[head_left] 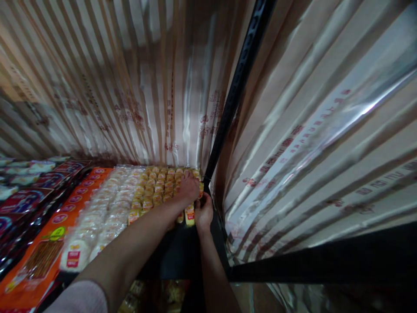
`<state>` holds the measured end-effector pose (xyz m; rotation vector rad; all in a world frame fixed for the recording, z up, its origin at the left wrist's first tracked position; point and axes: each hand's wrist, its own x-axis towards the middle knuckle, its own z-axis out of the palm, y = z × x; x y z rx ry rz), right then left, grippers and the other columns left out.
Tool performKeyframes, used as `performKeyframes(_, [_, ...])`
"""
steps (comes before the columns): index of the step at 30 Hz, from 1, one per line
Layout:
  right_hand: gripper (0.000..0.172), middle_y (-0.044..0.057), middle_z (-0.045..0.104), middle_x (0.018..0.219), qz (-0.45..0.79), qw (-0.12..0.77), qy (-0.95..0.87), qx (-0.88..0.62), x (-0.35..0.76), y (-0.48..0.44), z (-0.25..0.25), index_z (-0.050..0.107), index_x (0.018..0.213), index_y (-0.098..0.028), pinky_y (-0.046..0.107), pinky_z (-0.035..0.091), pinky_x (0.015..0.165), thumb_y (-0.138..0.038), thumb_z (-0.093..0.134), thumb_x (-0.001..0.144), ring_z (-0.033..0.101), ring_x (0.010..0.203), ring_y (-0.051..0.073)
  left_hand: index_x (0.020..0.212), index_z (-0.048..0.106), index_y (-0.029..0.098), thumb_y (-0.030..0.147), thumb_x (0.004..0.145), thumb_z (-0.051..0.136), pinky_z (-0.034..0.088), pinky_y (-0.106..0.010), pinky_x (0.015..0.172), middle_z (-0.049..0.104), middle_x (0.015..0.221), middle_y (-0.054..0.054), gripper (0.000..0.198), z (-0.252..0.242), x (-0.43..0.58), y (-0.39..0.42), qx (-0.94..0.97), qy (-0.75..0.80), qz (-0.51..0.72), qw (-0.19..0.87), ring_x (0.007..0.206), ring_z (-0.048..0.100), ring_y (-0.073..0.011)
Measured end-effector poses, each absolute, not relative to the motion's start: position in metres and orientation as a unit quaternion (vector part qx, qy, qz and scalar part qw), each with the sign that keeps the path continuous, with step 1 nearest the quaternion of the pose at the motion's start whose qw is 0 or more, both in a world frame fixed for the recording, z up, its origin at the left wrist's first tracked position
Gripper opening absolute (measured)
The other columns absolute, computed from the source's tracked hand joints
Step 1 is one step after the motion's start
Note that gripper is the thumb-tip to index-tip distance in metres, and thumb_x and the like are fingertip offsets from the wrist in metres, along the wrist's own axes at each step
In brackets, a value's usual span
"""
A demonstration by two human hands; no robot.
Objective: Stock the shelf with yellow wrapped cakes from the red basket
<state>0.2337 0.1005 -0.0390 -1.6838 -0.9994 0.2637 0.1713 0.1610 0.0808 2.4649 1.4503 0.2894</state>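
Note:
Both my arms reach deep onto a dark shelf (176,254). My left hand (188,187) lies on the rows of small yellow snack packets (156,184) at the back right, fingers curled over them. Just right of it, my right hand (203,212) is closed around one yellow packet with a red label (189,214), beside the black upright post (228,108). The fingertips of both hands are partly hidden among the packets.
Rows of pale wrapped round cakes (104,213) lie left of the yellow packets, then orange packages (48,243) and dark red ones (22,200). Striped plastic-wrapped cartons (312,143) wall in the back and right. A black shelf rail (325,261) crosses the lower right.

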Motion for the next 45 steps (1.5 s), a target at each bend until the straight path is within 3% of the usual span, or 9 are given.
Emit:
performKeyframes(6, [0.034, 0.01, 0.064, 0.097, 0.111, 0.549, -0.445, -0.699, 0.242, 0.104, -0.041, 0.057, 0.105, -0.015, 0.035, 0.043, 0.081, -0.029, 0.045, 0.077, 0.059, 0.088, 0.021, 0.095, 0.062, 0.012, 0.019, 0.077, 0.049, 0.034, -0.037, 0.094, 0.058, 0.107, -0.014, 0.024, 0.075, 0.172, 0.167, 0.845, 0.516, 0.112, 0.083, 0.11, 0.042, -0.0265])
performKeyframes(12, [0.033, 0.011, 0.064, 0.095, 0.095, 0.552, -0.444, -0.699, 0.247, 0.103, -0.036, 0.061, 0.101, -0.014, 0.036, 0.043, 0.082, -0.033, 0.045, 0.079, 0.058, 0.088, 0.022, 0.106, 0.056, 0.009, 0.017, 0.081, 0.044, 0.034, -0.038, 0.092, 0.057, 0.108, -0.015, 0.029, 0.075, 0.17, 0.163, 0.853, 0.499, 0.132, 0.077, 0.107, 0.041, -0.0255])
performKeyframes(17, [0.031, 0.01, 0.065, 0.093, 0.079, 0.552, -0.447, -0.7, 0.248, 0.108, -0.036, 0.063, 0.094, -0.015, 0.035, 0.042, 0.083, -0.034, 0.044, 0.079, 0.057, 0.088, 0.022, 0.089, 0.062, 0.013, 0.018, 0.083, 0.042, 0.033, -0.041, 0.092, 0.059, 0.099, -0.014, 0.022, 0.068, 0.166, 0.161, 0.868, 0.469, 0.146, 0.071, 0.107, 0.041, -0.0273])
performKeyframes(23, [0.036, 0.011, 0.066, 0.093, 0.114, 0.539, -0.438, -0.71, 0.245, 0.106, -0.035, 0.062, 0.098, -0.014, 0.035, 0.044, 0.079, -0.034, 0.041, 0.078, 0.06, 0.084, 0.021, 0.079, 0.065, 0.019, 0.019, 0.081, 0.046, 0.03, -0.041, 0.095, 0.062, 0.09, -0.011, 0.019, 0.056, 0.165, 0.171, 0.873, 0.458, 0.134, 0.102, 0.103, 0.043, -0.0268])
performKeyframes(28, [0.045, 0.015, 0.063, 0.11, 0.084, 0.515, -0.425, -0.739, 0.247, 0.111, -0.032, 0.058, 0.112, -0.01, 0.041, 0.041, 0.09, -0.036, 0.039, 0.08, 0.056, 0.102, 0.026, 0.076, 0.066, 0.019, 0.016, 0.078, 0.046, 0.03, -0.042, 0.095, 0.063, 0.085, -0.011, 0.021, 0.06, 0.16, 0.167, 0.872, 0.453, 0.146, 0.111, 0.102, 0.044, -0.0272])
performKeyframes(32, [0.053, 0.014, 0.052, 0.128, 0.145, 0.521, -0.45, -0.711, 0.248, 0.121, -0.035, 0.046, 0.129, -0.01, 0.04, 0.035, 0.099, -0.034, 0.034, 0.083, 0.048, 0.118, 0.023, 0.076, 0.066, 0.018, 0.018, 0.079, 0.044, 0.032, -0.041, 0.095, 0.062, 0.087, -0.011, 0.022, 0.066, 0.159, 0.163, 0.874, 0.46, 0.126, 0.096, 0.103, 0.045, -0.0278])
performKeyframes(38, [0.051, 0.008, 0.051, 0.132, 0.206, 0.518, -0.49, -0.67, 0.249, 0.123, -0.038, 0.047, 0.13, -0.018, 0.038, 0.033, 0.103, -0.031, 0.04, 0.081, 0.045, 0.122, 0.019, 0.068, 0.064, 0.019, 0.013, 0.074, 0.048, 0.035, -0.039, 0.095, 0.06, 0.078, -0.008, 0.018, 0.065, 0.16, 0.165, 0.875, 0.455, 0.115, 0.118, 0.094, 0.05, -0.0244])
performKeyframes(45, [0.059, 0.012, 0.047, 0.134, 0.234, 0.532, -0.434, -0.689, 0.247, 0.116, -0.034, 0.039, 0.135, -0.014, 0.04, 0.033, 0.102, -0.033, 0.042, 0.08, 0.044, 0.123, 0.023, 0.079, 0.065, 0.014, 0.017, 0.076, 0.049, 0.034, -0.037, 0.098, 0.059, 0.091, -0.013, 0.017, 0.071, 0.15, 0.152, 0.877, 0.437, 0.172, 0.1, 0.106, 0.044, -0.0257])
